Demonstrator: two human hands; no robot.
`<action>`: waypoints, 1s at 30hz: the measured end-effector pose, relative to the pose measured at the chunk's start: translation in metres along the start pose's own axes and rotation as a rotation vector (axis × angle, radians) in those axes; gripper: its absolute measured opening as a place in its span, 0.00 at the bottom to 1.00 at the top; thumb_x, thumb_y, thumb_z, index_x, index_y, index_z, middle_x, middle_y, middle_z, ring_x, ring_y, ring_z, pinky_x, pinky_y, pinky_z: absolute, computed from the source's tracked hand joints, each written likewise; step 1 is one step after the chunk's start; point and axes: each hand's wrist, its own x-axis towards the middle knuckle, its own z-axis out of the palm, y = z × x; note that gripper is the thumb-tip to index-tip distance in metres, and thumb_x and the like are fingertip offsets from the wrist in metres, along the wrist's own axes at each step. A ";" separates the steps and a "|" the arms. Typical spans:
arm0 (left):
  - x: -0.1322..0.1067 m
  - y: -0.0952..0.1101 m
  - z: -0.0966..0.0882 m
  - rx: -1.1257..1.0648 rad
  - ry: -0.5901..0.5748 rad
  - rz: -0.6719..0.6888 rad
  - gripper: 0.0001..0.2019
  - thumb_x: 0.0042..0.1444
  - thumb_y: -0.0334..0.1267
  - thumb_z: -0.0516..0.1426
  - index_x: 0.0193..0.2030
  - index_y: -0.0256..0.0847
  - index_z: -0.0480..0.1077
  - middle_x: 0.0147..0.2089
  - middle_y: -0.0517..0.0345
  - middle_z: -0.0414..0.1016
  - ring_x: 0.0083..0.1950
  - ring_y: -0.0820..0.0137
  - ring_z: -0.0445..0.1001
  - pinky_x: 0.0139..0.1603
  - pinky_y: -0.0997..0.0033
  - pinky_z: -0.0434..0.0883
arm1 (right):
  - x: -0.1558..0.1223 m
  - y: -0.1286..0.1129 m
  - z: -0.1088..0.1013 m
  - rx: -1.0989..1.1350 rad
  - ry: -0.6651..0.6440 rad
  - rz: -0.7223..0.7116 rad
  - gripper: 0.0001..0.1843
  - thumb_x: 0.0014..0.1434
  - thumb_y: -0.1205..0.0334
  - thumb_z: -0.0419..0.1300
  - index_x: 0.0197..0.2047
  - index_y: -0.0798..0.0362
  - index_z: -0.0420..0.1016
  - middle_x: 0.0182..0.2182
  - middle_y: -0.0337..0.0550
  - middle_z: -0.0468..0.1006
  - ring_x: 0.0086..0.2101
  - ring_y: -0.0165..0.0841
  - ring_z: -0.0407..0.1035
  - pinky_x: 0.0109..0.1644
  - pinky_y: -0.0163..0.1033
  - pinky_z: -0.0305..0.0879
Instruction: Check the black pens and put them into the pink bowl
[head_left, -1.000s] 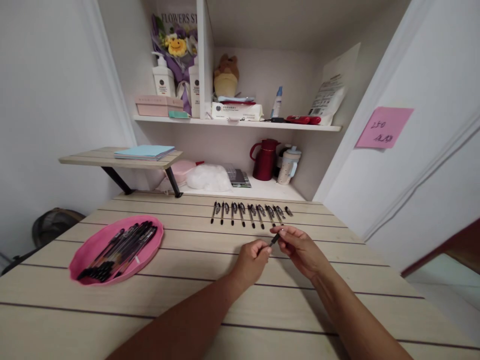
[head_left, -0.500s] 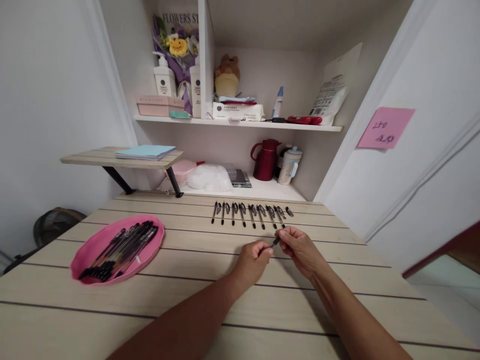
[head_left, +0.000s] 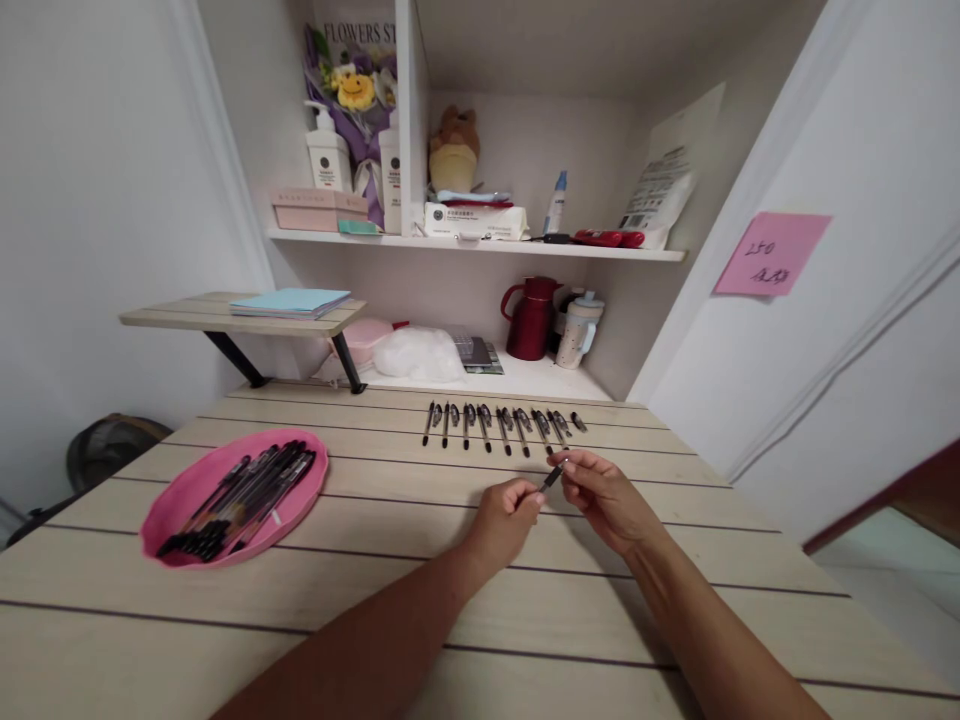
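Above the planks, my left hand is closed around a black pen, most of its barrel hidden in the fist. The pen's dark front part slants up to the right. My right hand pinches at the pen's upper end with thumb and forefinger; the fingers partly hide the tip. Just beyond the hands lies a row of several pens, side by side, with black caps set down between them. A last dark cap lies at the right end of the row.
A pink tray with several black pens stands at the left on the wooden table. Behind it a small raised shelf carries blue paper. A red jug and a tumbler stand at the back.
My right fingers have slid up toward the pen's end, so more of its dark front part shows between my hands. The left hand has barely moved.
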 end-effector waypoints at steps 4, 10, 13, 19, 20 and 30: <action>0.000 0.001 0.000 0.008 -0.008 -0.009 0.12 0.50 0.44 0.51 0.30 0.37 0.68 0.21 0.65 0.61 0.21 0.79 0.55 0.22 0.78 0.53 | 0.000 0.002 0.001 -0.042 0.060 -0.007 0.15 0.39 0.54 0.68 0.27 0.54 0.71 0.19 0.35 0.67 0.18 0.22 0.51 0.20 0.32 0.42; -0.001 0.003 -0.001 0.000 0.002 -0.011 0.11 0.50 0.44 0.51 0.29 0.37 0.67 0.21 0.64 0.61 0.21 0.79 0.55 0.21 0.78 0.53 | 0.000 0.003 0.001 -0.006 -0.038 0.027 0.16 0.39 0.56 0.68 0.31 0.54 0.72 0.25 0.38 0.70 0.18 0.21 0.51 0.20 0.31 0.42; -0.001 0.003 0.000 0.002 -0.001 -0.009 0.11 0.50 0.43 0.52 0.28 0.37 0.68 0.20 0.64 0.61 0.20 0.79 0.54 0.20 0.78 0.52 | 0.001 0.006 0.000 -0.015 -0.010 0.021 0.15 0.38 0.55 0.68 0.27 0.53 0.70 0.18 0.33 0.64 0.17 0.22 0.49 0.19 0.31 0.41; 0.001 -0.003 0.000 -0.054 -0.022 -0.001 0.12 0.50 0.44 0.52 0.29 0.36 0.67 0.20 0.65 0.60 0.19 0.81 0.53 0.19 0.79 0.51 | -0.001 0.002 0.002 -0.001 -0.026 0.013 0.15 0.39 0.56 0.68 0.29 0.53 0.70 0.30 0.39 0.72 0.19 0.21 0.53 0.20 0.31 0.44; 0.002 -0.003 0.000 -0.077 -0.029 -0.011 0.12 0.50 0.45 0.52 0.29 0.36 0.67 0.20 0.66 0.59 0.18 0.81 0.53 0.18 0.79 0.50 | -0.002 0.002 0.002 0.007 -0.040 0.017 0.15 0.40 0.56 0.67 0.31 0.53 0.71 0.32 0.40 0.73 0.19 0.21 0.53 0.20 0.31 0.44; 0.004 -0.004 -0.001 -0.146 -0.080 -0.065 0.17 0.50 0.49 0.51 0.33 0.35 0.68 0.20 0.67 0.59 0.15 0.83 0.52 0.15 0.80 0.51 | 0.002 0.006 -0.002 -0.010 0.027 -0.011 0.15 0.37 0.56 0.68 0.26 0.53 0.69 0.26 0.38 0.70 0.19 0.22 0.52 0.20 0.32 0.43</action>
